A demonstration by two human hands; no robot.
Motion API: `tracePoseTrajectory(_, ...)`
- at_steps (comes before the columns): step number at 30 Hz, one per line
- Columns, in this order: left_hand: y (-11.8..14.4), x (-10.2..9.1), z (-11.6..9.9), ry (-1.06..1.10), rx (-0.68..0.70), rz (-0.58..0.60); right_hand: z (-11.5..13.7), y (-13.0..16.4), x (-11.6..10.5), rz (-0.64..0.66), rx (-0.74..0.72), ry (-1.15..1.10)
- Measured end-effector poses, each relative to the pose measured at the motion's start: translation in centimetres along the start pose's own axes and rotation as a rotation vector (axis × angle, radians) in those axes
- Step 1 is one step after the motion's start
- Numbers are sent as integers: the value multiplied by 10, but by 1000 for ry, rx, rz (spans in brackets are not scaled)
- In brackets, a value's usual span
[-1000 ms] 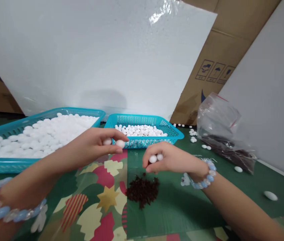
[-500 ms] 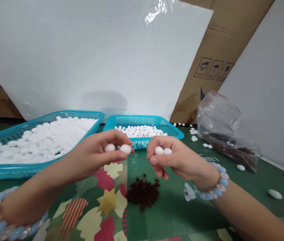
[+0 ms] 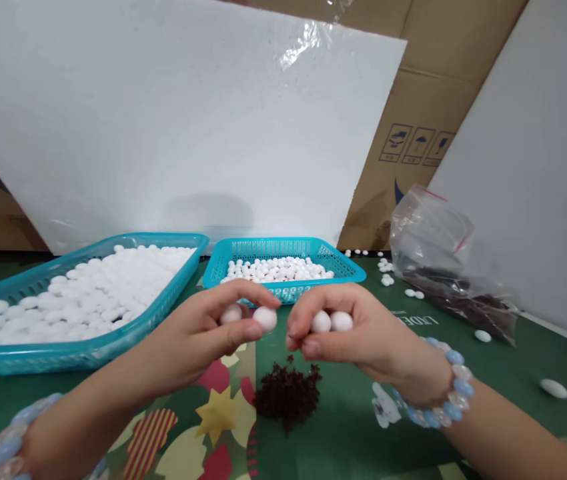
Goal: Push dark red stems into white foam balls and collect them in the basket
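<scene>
Between both hands (image 3: 203, 333) (image 3: 351, 327), white beads (image 3: 265, 318)

Bright even lighting, soft shadow on the white board (image 3: 163, 133), glare on plastic film (image 3: 308, 37) above it, wide-angle bowing, forearms blurred at bottom edge.

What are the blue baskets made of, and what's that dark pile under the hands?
The blue baskets look like moulded plastic: bright turquoise, slightly glossy, with a fine mesh of small holes in the walls. The dark pile looks like dry, crumbly reddish-brown bits, matte and loose, perhaps dried plant material; the picture can't settle what exactly.
</scene>
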State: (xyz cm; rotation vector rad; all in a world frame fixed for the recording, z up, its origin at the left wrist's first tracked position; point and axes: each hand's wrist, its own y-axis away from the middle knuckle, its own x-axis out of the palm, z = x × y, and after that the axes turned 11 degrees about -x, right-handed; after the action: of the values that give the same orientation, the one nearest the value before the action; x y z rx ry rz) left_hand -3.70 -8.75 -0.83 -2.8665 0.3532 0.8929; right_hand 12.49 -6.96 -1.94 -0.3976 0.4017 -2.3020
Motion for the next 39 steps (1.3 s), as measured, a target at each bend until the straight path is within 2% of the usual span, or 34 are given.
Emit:
tracePoseTrajectory(5, 1, 5, 0, 62, 28, 5, -4, 1, 2, -38, -97, 130)
tracePoseTrajectory(11, 1, 9, 3, 271, -10, 39, -7, 1, 1, -3, -325, 361)
tracePoseTrajectory(17, 2, 10, 2, 282, 22, -64, -7, 0, 0, 5, -586, 598)
tracePoseTrajectory(20, 2, 12, 3, 326, 81, -109, -7, 1, 1, 23, -625, 647)
tracePoseTrajectory(22, 3, 14, 3, 360, 65, -105, -6, 2, 3, 15, -643, 673)
tracePoseTrajectory(28, 7, 21, -1, 553, -153, 9, -6, 5, 5, -38, -648, 698)
tracePoseTrajectory(34, 7, 28, -3, 598, -173, -76, -8, 4, 5, -91, -649, 715)
tracePoseTrajectory(39, 9, 33, -1, 624, -184, -164, -12, 2, 3, -83, -698, 664)
